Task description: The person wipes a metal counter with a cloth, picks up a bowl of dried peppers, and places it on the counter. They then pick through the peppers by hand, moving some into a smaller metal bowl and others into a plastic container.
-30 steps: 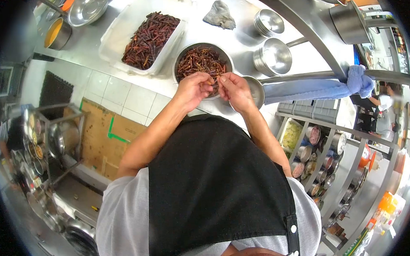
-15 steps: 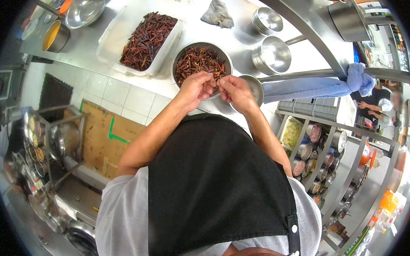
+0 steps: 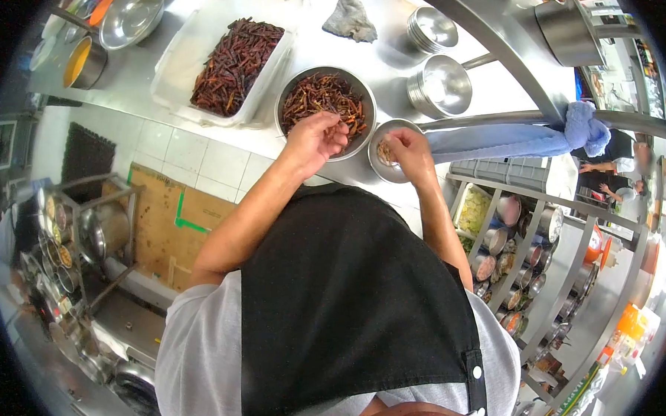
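Observation:
A round metal bowl [image 3: 320, 76] filled with dried red chilies [image 3: 327, 97] stands near the counter's front edge. My left hand [image 3: 315, 143] is over its near rim, fingers curled in; whatever they hold is too small to tell. Just to the right sits a smaller metal bowl [image 3: 392, 176] with pale bits, perhaps stems or seeds, at its bottom. Over that bowl hangs my right hand [image 3: 412, 154], fingertips pinched together and pointing down into it. Anything between those fingertips is hidden.
Left of the chili bowl is a clear plastic tub [image 3: 171, 74] of darker dried chilies [image 3: 239, 63]. A grey cloth [image 3: 350, 18] and stacked metal bowls [image 3: 441, 86] lie behind. A blue cloth [image 3: 494, 144] is knotted on a rail at right. A co-worker [image 3: 606, 174] stands far right.
My right hand has moved right, from beside my left hand at the chili bowl to over the smaller bowl. My left hand has stayed nearly in place.

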Tool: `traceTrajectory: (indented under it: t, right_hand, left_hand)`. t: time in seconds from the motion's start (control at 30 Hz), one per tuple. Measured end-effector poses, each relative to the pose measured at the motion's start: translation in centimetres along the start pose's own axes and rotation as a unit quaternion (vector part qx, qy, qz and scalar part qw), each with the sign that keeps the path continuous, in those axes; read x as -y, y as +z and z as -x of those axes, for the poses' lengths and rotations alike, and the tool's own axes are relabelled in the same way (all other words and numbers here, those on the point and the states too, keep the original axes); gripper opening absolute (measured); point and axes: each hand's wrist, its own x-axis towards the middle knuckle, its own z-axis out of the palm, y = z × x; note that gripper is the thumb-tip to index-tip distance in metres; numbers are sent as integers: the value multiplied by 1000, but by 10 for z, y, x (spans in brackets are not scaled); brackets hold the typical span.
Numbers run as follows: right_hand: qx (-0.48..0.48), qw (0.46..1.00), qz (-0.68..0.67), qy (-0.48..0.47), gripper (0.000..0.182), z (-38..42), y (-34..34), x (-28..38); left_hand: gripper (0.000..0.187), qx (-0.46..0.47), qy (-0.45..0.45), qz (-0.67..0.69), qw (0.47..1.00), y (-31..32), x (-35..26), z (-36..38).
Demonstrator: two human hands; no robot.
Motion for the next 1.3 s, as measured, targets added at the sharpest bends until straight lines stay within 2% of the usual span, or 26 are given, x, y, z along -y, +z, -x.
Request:
traceTrajectory:
  t: [0.07,0.2,0.33,0.37,0.5,0.63,0.73,0.8,0.9,1.0,1.1,1.2,1.23,1.3]
  right_hand:
    - [-58,978,199,-38,25,-3,-12,-22]
    - [-147,921,342,-114,21,-3,-5,-15]
    - [-44,937,311,-151,22,-11,34,41]
    - [-14,933,316,-170,22,-13,48,54]
    - [76,906,331,-253,22,-41,94,60]
    - [116,875,410,-230,24,-64,128,62]
    - [126,864,439,-212,25,-70,144,70]
    - [142,856,458,-192,25,-74,148,75]
    - [148,855,460,-187,24,-83,148,65]
    - [127,904,331,-239,25,-85,133,55]
    - [102,951,206,-205,24,-72,119,57]
    - [224,971,80,-14,25,-44,110,89]
    - [248,967,56,-16,26,-43,114,87]
    - [182,965,129,-139,25,-55,124,73]
  left_hand:
    - [13,-8,26,25,999,4,-20,11]
    - [19,-16,124,62,990,-6,-74,38]
    - [23,14,158,49,986,-42,-91,59]
    - [26,-32,152,28,987,-36,-89,68]
    - [30,-23,107,65,992,-45,-60,88]
    - [28,-77,66,63,993,-77,-24,87]
    - [25,-160,29,16,987,-93,-6,80]
    - [23,-139,28,-15,990,-100,1,74]
    - [21,-124,8,-40,991,-99,6,65]
    - [20,-107,2,-33,994,-98,6,59]
    - [26,-103,-2,-31,994,-95,3,58]
    - [28,-111,-15,1,994,-89,2,55]
    - [28,-109,-19,9,994,-89,3,54]
    - [26,-108,-27,25,993,-92,4,54]
